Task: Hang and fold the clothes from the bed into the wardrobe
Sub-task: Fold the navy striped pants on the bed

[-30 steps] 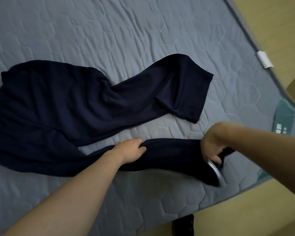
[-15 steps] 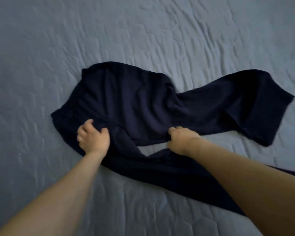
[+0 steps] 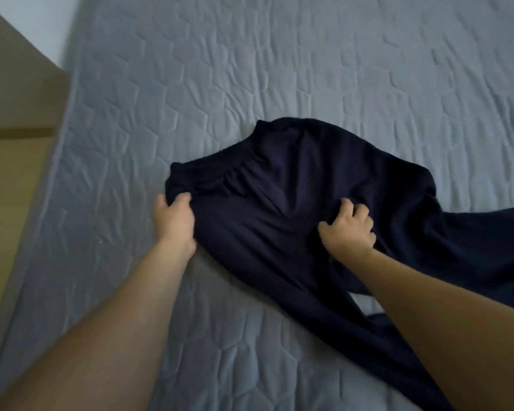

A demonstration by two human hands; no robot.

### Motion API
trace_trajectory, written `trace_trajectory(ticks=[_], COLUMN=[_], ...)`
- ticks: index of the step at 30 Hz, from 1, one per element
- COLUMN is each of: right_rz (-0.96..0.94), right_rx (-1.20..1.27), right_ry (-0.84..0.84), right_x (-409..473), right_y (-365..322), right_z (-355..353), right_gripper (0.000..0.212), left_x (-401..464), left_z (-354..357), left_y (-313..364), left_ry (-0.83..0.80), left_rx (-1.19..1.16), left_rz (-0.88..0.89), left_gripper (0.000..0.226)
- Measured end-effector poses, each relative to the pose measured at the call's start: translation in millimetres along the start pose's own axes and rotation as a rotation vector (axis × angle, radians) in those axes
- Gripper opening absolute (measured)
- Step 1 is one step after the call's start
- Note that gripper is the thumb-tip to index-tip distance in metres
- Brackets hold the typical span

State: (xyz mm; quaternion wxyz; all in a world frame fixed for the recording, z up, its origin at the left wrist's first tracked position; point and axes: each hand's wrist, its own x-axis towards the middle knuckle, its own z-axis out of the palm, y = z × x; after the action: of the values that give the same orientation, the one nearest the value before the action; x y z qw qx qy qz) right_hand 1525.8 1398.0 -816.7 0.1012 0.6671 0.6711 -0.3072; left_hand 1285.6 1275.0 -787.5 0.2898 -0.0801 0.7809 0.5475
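Grey quilted mattress point(image 3: 279, 69), tan floor point(image 3: 12, 114) beside. Navy trousers point(image 3: 279, 179): left hand point(image 3: 175, 221) pinches waistband corner; right hand point(image 3: 349, 226) clutches bunched fabric.

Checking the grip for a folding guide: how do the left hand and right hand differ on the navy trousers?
The left hand pinches the navy trousers at the waistband's corner; the right hand bunches fabric mid-garment. The left hand's thumb lies on top; the right hand's fingers curl into the cloth. Both grip the trousers on the mattress.
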Motion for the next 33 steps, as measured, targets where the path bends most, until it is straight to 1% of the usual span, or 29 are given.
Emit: trace_trajectory(ticks=[1,2,3,4,5,6,7,8,9,11,13,15,16,17,18,19,20,21,22,24,25,26,27,28,29,30,31,32,33], right_rz=[-0.055,-0.107,-0.176,-0.278,-0.396,-0.508,-0.607,-0.714,-0.817,-0.891,-0.805,-0.698,-0.668,-0.661,-0.646,-0.583,-0.477,-0.363,-0.297,-0.245,-0.218,-0.179,-0.161,-0.17,-0.171,-0.185,-0.235,-0.296,-0.335], right_rx=[-0.04,-0.068,-0.11,-0.179,-0.268,-0.314,-0.313,-0.286,-0.304,-0.548,-0.769,-0.777,-0.714,-0.626,-0.548,-0.454,-0.346,-0.249,-0.194,-0.277,-0.292,-0.292,-0.236,-0.178,-0.076,0.008,0.013,-0.028,-0.081], right_ry=[-0.004,-0.003,0.006,0.042,0.108,0.187,0.235,0.222,0.123,-0.177,-0.317,-0.346,-0.337,-0.317,-0.294,-0.3,-0.31,-0.363,-0.424,-0.577,-0.593,-0.556,-0.463,-0.321,-0.109,0.081,0.218,0.286,0.28], right_x=[5.5,9.8,11.2,8.2,1.1,-10.4,-26.6,-45.8,-65.9,-100.0,-120.4,-141.1,-151.6,-160.2,-162.9,-160.1,-150.2,-136.0,-114.6,-65.7,-44.2,-21.0,1.2,20.7,33.1,39.4,40.2,38.3,32.2], right_y=[-9.1,-19.7,-30.9,-42.0,-50.9,-56.8,-58.7,-55.8,-51.9,-40.0,-25.9,-24.0,-26.0,-28.6,-29.5,-31.8,-35.2,-38.1,-38.5,-39.9,-40.4,-40.4,-40.4,-37.4,-31.9,-27.2,-22.2,-15.8,-8.7], right_z=[-2.5,-5.7,-9.9,-12.9,-13.5,-10.7,-4.8,5.5,19.1,50.1,76.2,90.0,93.5,94.5,95.8,91.0,81.0,66.9,54.0,17.7,-3.7,-25.2,-45.4,-62.9,-74.6,-80.1,-79.2,-74.0,-65.7], right_gripper=[0.069,0.069,0.068,0.066,0.061,0.054,0.046,0.041,0.043,0.068,0.098,0.114,0.115,0.104,0.081,0.053,0.034,0.026,0.027,0.033,0.034,0.033,0.031,0.03,0.03,0.03,0.032,0.039,0.05], left_x=[3.0,3.6,2.8,2.5,1.5,0.5,2.2,1.3,1.8,4.1,5.8,4.8,3.5,1.7,0.5,0.6,2.7,4.8,7.5,9.8,11.7,15.3,19.1,23.3,27.7,30.9,32.7,32.7,35.8], left_z=[-18.0,-36.9,-53.7,-66.5,-74.6,-79.8,-85.1,-89.2,-93.7,-100.6,-102.7,-100.1,-95.9,-89.2,-80.4,-68.7,-53.9,-37.9,-21.4,11.5,27.0,41.6,55.1,65.9,73.3,77.0,77.4,73.9,69.0], left_y=[-4.0,-10.6,-19.9,-28.9,-33.9,-35.2,-33.7,-29.6,-26.7,-27.6,-25.9,-18.4,-12.8,-5.6,1.4,10.0,18.9,27.1,34.8,47.9,50.8,50.1,47.0,40.6,32.8,25.2,17.8,11.9,5.5], left_ry=[0.125,0.234,0.308,0.322,0.259,0.142,0.007,-0.097,-0.157,-0.21,-0.234,-0.236,-0.246,-0.261,-0.273,-0.292,-0.308,-0.318,-0.32,-0.325,-0.312,-0.302,-0.319,-0.321,-0.284,-0.201,-0.09,0.003,0.055], left_rx=[0.074,0.177,0.269,0.286,0.217,0.093,-0.027,-0.1,-0.148,-0.179,-0.159,-0.21,-0.235,-0.24,-0.224,-0.192,-0.154,-0.11,-0.044,0.157,0.25,0.303,0.334,0.391,0.507,0.665,0.782,0.832,0.85], left_rz=[0.087,0.115,0.064,-0.053,-0.204,-0.349,-0.462,-0.532,-0.562,-0.57,-0.564,-0.532,-0.515,-0.503,-0.494,-0.482,-0.472,-0.464,-0.438,-0.334,-0.266,-0.205,-0.171,-0.124,-0.038,0.101,0.271,0.424,0.496], left_gripper=[0.021,0.023,0.029,0.037,0.048,0.054,0.051,0.045,0.042,0.038,0.032,0.026,0.023,0.02,0.017,0.014,0.012,0.011,0.011,0.016,0.022,0.029,0.037,0.043,0.046,0.043,0.038,0.037,0.044])
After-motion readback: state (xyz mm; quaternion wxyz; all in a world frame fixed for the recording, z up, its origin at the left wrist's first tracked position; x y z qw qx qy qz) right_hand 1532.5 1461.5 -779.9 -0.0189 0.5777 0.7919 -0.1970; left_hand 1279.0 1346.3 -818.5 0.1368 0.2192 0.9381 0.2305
